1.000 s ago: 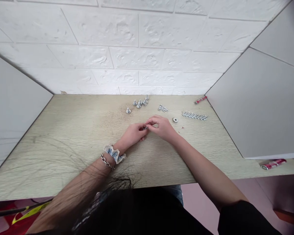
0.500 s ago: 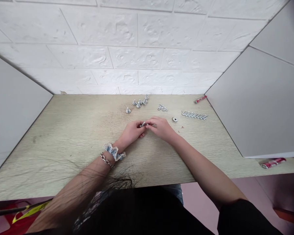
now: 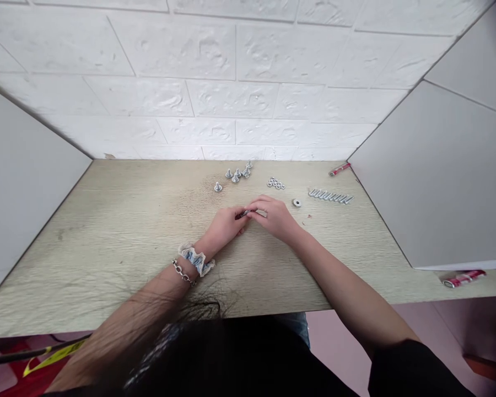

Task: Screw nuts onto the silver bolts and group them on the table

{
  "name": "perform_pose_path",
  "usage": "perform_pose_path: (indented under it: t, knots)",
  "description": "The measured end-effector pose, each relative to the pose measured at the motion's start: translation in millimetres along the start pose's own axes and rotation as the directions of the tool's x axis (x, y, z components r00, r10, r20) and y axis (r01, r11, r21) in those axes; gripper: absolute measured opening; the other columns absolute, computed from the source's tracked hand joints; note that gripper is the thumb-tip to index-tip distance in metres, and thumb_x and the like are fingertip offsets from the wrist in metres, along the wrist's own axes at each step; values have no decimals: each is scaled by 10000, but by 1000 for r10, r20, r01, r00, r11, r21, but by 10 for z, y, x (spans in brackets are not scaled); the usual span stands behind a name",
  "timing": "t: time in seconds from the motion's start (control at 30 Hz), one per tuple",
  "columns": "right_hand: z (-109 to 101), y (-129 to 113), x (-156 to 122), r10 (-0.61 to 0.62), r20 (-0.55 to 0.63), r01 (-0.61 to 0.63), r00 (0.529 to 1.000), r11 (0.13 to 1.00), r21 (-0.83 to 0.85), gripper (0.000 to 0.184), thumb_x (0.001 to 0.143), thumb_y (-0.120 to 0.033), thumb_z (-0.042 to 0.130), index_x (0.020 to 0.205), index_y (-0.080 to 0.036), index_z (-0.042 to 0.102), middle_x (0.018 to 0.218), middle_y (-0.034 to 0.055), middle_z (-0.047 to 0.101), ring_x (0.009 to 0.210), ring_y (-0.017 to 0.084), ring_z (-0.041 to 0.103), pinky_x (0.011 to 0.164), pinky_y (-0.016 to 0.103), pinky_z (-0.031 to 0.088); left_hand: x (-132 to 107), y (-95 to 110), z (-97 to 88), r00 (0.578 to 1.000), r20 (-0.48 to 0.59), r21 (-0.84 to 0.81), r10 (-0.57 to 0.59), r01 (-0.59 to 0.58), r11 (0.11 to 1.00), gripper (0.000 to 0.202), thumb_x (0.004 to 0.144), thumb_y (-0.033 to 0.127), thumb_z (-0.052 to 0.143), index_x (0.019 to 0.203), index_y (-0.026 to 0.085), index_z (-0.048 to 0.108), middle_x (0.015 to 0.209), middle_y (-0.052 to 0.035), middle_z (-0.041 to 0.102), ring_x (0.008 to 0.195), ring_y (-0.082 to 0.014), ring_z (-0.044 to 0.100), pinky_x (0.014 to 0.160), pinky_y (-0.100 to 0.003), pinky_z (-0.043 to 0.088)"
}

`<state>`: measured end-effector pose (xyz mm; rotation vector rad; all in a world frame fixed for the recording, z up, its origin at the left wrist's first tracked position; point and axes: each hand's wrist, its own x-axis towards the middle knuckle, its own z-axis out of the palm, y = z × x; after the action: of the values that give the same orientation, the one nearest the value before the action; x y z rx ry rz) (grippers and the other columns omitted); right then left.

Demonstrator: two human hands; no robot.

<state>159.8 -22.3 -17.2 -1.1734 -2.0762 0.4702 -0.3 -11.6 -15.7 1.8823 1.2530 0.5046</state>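
Observation:
Near the middle of the table, my left hand [image 3: 225,227] is closed in a pinch on a small silver piece, seen almost edge-on, that looks like a washer [image 3: 244,213]. Fingertips of my right hand [image 3: 275,218] are pinched together against the right end of that piece. What lies between the right fingertips is hidden. Beyond the hands, several bolts with washers [image 3: 235,177] stand on their heads, one of them [image 3: 218,187] apart from the group. To the right lie a cluster of nuts [image 3: 276,183], a single washer [image 3: 297,203] and a row of loose bolts [image 3: 330,196].
A white brick-patterned wall [image 3: 215,99] closes off the back of the table [image 3: 119,220]. Grey panels stand at the left [image 3: 28,182] and right [image 3: 446,182]. One red battery-like cylinder [image 3: 339,169] lies at the back right, another [image 3: 464,278] near the front right edge.
Both hands stay together at the same spot. The washer-like piece has tilted flatter, and the right fingertips have shifted slightly around it. The view has moved a little.

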Motion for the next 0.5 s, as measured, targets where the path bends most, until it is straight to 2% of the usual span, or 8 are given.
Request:
perform_pose_path:
  t: [0.2, 0.4, 0.5]
  knots:
    - [-22, 0, 6, -27, 37, 29, 999, 998, -56, 198, 812, -123, 513, 900, -201, 672, 923, 32, 631, 853, 144, 580, 789, 271, 455, 0, -6, 5, 1000, 9, -15, 1, -1, 1000, 297, 797, 339, 443, 909, 162, 654, 485, 36, 549, 491, -122, 525, 556, -224, 395]
    - [-48, -3, 25, 91, 53, -86, 994, 993, -78, 110, 790, -198, 585, 847, -204, 679, 812, 14, 641, 771, 140, 576, 724, 257, 434, -29, 23, -4, 997, 18, -4, 69, -69, 998, 313, 811, 344, 430, 974, 189, 649, 502, 39, 544, 504, -113, 513, 556, -217, 378]
    - [-41, -11, 24, 133, 59, -127, 989, 987, -94, 130, 807, -251, 571, 736, -183, 658, 709, 1, 623, 672, 126, 548, 640, 240, 406, -38, 36, 6, 996, 19, 7, 85, -85, 996, 292, 805, 339, 431, 881, 184, 667, 500, 36, 542, 500, -110, 508, 541, -215, 367]
